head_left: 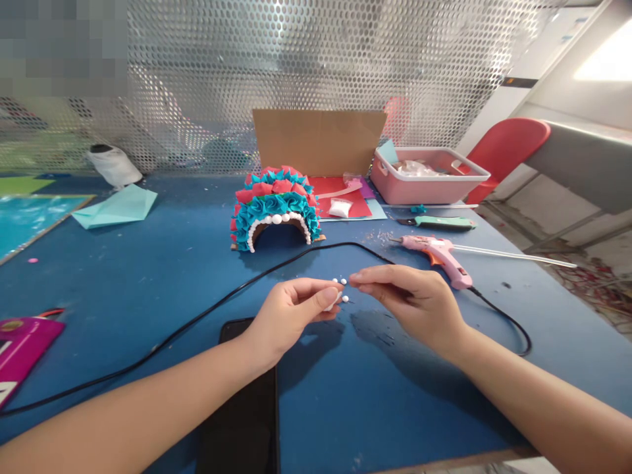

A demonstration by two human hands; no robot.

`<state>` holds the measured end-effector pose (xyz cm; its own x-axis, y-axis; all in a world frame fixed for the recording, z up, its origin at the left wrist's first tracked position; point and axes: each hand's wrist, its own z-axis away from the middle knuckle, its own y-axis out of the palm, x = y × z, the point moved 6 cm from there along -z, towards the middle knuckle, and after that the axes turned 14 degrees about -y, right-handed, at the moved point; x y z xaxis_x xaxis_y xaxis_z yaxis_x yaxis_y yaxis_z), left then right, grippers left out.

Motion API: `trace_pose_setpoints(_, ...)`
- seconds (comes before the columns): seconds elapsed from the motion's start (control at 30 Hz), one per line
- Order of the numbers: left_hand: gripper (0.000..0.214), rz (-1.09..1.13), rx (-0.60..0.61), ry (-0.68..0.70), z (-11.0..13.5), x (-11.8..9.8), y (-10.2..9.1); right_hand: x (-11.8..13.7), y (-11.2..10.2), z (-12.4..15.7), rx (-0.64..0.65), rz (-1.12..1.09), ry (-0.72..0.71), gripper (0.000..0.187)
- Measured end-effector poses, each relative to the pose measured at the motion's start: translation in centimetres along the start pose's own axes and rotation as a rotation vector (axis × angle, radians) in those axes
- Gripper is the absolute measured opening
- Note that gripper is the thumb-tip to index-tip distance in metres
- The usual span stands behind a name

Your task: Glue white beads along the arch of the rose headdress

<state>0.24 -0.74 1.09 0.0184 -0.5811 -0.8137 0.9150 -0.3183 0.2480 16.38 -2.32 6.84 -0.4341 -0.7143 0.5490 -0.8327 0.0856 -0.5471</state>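
My left hand [293,309] and my right hand [412,299] meet above the blue table [148,276], fingertips nearly touching. Between them are a few small white beads [340,283]. Both hands pinch at the beads; the left thumb and finger press on them from the left, the right fingertips close in from the right. Beyond my hands stands an arched headpiece [275,207] covered in teal and red fabric roses, with a row of white beads along its inner edge.
A pink glue gun [437,253] lies right of the hands, its black cord [197,316] looping across the table. A dark phone [244,408] lies under my left forearm. A pink bin [427,174], cardboard [318,138], teal cutter [439,222], red sheets and folded teal paper [116,205] sit farther back.
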Motion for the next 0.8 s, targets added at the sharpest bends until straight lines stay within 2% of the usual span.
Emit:
trace_pose_setpoints(0.13, 0.026, 0.007, 0.006, 0.001, 0.1, -0.1, 0.1, -0.4, 0.1, 0.3, -0.045, -0.063, 0.083, 0.005)
trace_pose_setpoints(0.27, 0.028, 0.0, -0.004, 0.001, 0.2, -0.2, 0.0, -0.3, -0.1, 0.3, -0.067, -0.025, 0.071, 0.005)
trace_pose_setpoints(0.47, 0.028, -0.003, -0.007, 0.002, 0.2, -0.2, 0.0, -0.9, 0.5, 0.6, -0.007, -0.161, 0.178, 0.003)
trace_pose_setpoints(0.63, 0.03, -0.011, -0.01, 0.014, 0.1, -0.1, 0.0, -0.9, 0.2, 0.5, -0.048, -0.104, 0.177, 0.01)
trace_pose_setpoints(0.73, 0.03, -0.018, -0.008, 0.016, 0.1, -0.1, -0.1, -1.1, 0.5, 0.5, 0.009, -0.123, 0.19, 0.017)
trace_pose_setpoints(0.8, 0.029, -0.014, -0.006, 0.017, 0.2, -0.2, -0.1, -1.3, 0.5, 0.5, 0.042, -0.09, 0.197, 0.014)
